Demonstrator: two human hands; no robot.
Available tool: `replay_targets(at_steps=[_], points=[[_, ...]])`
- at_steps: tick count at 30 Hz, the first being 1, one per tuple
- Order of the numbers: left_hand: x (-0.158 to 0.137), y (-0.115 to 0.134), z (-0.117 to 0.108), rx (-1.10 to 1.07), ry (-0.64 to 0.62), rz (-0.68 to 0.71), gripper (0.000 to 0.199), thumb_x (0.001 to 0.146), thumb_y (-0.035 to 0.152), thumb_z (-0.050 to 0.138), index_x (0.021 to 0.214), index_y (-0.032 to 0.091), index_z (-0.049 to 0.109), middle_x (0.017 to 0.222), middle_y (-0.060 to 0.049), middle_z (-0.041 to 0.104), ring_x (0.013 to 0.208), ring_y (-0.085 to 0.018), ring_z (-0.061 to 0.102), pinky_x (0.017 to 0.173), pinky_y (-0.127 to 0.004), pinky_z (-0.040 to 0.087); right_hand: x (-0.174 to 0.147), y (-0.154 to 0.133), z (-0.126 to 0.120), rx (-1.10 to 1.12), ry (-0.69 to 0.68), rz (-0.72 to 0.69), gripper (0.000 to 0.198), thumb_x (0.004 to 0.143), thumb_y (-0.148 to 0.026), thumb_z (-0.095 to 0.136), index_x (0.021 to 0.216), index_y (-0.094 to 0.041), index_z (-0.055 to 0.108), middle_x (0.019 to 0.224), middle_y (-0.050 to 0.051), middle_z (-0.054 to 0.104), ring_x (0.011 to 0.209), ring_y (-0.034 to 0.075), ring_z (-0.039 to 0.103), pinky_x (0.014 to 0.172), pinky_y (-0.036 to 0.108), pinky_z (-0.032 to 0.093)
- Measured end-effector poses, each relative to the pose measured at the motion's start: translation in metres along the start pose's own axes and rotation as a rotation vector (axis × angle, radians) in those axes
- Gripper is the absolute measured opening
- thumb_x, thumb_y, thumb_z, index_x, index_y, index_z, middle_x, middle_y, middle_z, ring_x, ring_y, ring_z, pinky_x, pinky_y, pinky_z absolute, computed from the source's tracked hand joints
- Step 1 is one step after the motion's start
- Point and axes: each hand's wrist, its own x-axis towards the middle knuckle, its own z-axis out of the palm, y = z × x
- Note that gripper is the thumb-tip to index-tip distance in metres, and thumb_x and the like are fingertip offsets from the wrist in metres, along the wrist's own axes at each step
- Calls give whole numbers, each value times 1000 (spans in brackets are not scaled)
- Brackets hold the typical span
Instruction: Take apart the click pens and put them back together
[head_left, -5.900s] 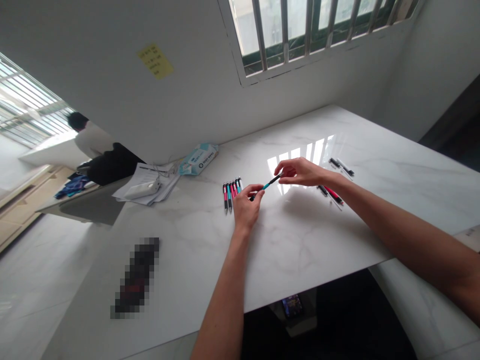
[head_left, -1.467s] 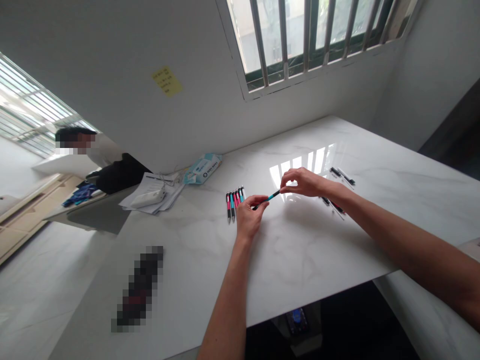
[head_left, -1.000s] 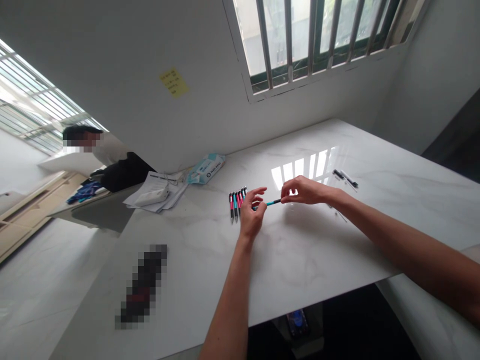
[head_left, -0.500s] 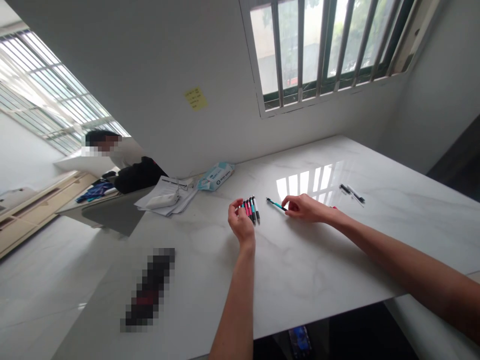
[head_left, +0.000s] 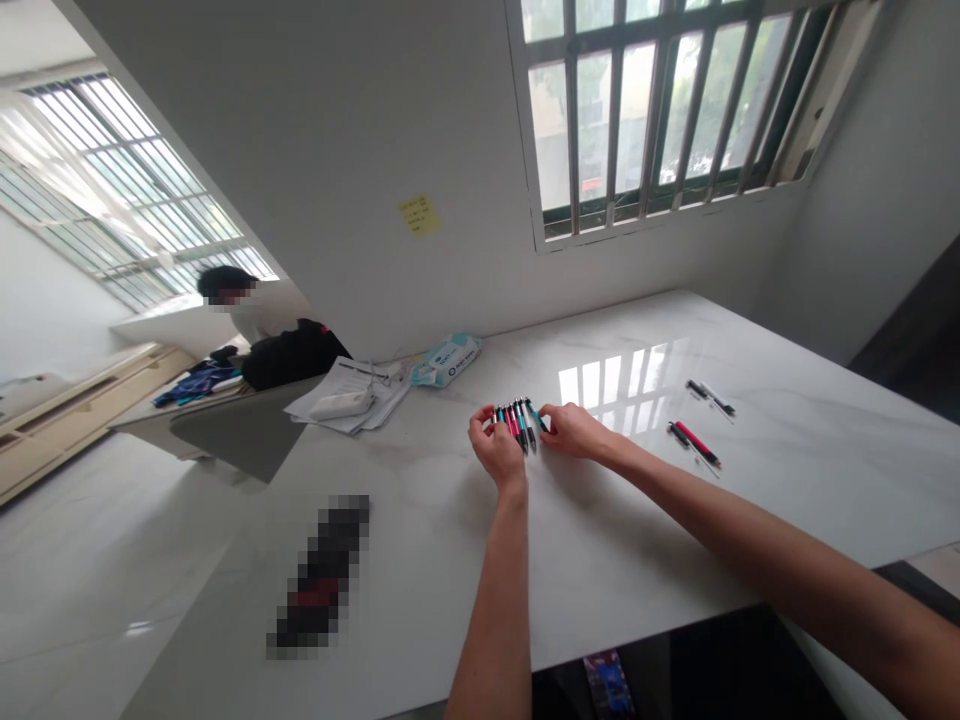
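A row of pens (head_left: pixel 517 424) with red, teal and white barrels and black grips lies side by side on the white marbled table (head_left: pixel 615 530). My left hand (head_left: pixel 496 452) curls its fingers around the left end of this row, partly hiding those pens. Just to the right, my right hand (head_left: pixel 574 431) pinches a teal pen (head_left: pixel 537 416), which is slanted close beside the row; the fingers cover its lower end.
Pen parts with a red barrel (head_left: pixel 694 443) lie to the right, black and clear parts (head_left: pixel 711 397) behind them. A wipes pack (head_left: pixel 448 361) and papers (head_left: pixel 343 390) sit at the back left. A pixelated dark object (head_left: pixel 322 575) is front left. A person (head_left: pixel 259 310) sits beyond.
My right hand has moved left, bringing the teal pen up beside the row. The red pen parts it covered now show. My left hand stays at the row; the view has shifted slightly.
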Motion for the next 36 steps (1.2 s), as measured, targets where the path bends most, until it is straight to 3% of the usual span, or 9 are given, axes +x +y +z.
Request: replay_targets(at_steps=[5,10,12,16,20,24,27,33,36], points=[[-1,3,2,-51,31,-60,36,79,10,52,110,21,65,118,-6,65,84,-14,62,81,-27,52,1,-14,10,28,-10,4,40,89,-23,71,129,-19,71,89,7,81,83,24,74,70,29,49],[-5,5,5,-41,2,-5,32,80,10,54,107,21,68,112,-5,66,85,-15,63,86,-29,52,-18,-6,-8,120,25,-33,44,92,-25,68,136,-20,68,95,6,81,84,22,74,74,31,52],[-7,7,6,-12,-24,30,31,82,10,54,106,22,69,110,-5,66,86,-15,63,86,-29,52,-34,8,-24,153,38,-81,42,94,-26,64,136,-22,68,97,5,81,86,22,73,76,33,54],[-17,13,12,24,-77,89,30,82,8,53,101,22,71,110,-4,67,85,-15,62,84,-28,52,-73,53,-70,133,43,-176,46,91,-23,62,137,-27,66,114,6,78,108,24,70,86,37,56],[-28,19,18,34,-165,139,31,79,7,53,98,22,72,104,-3,67,80,-15,60,78,-28,50,-106,104,-120,52,71,-107,51,89,-25,62,139,-29,64,126,7,75,113,26,68,92,42,55],[-34,22,19,45,-206,163,31,78,6,53,96,22,73,102,-4,66,79,-16,59,75,-29,49,-121,140,-148,14,-30,-39,56,87,-38,71,143,-33,64,131,7,74,114,29,66,94,44,54],[-35,22,18,50,-224,139,31,79,7,51,95,22,73,103,-4,67,78,-16,59,74,-29,49,-121,154,-149,3,-96,-14,58,87,-43,73,143,-36,64,131,6,74,111,29,66,92,43,53],[-39,23,19,38,-285,168,30,78,8,51,91,23,74,102,-4,71,78,-16,61,73,-29,50,-115,162,-137,-40,-153,-34,62,81,-49,80,140,-33,68,128,7,76,116,32,64,103,46,46],[-43,26,20,30,-328,196,29,78,8,50,89,22,74,102,-4,71,78,-16,61,72,-29,50,-113,161,-136,-77,-165,-37,55,81,-47,79,133,-30,72,124,7,78,116,33,64,99,44,46]])
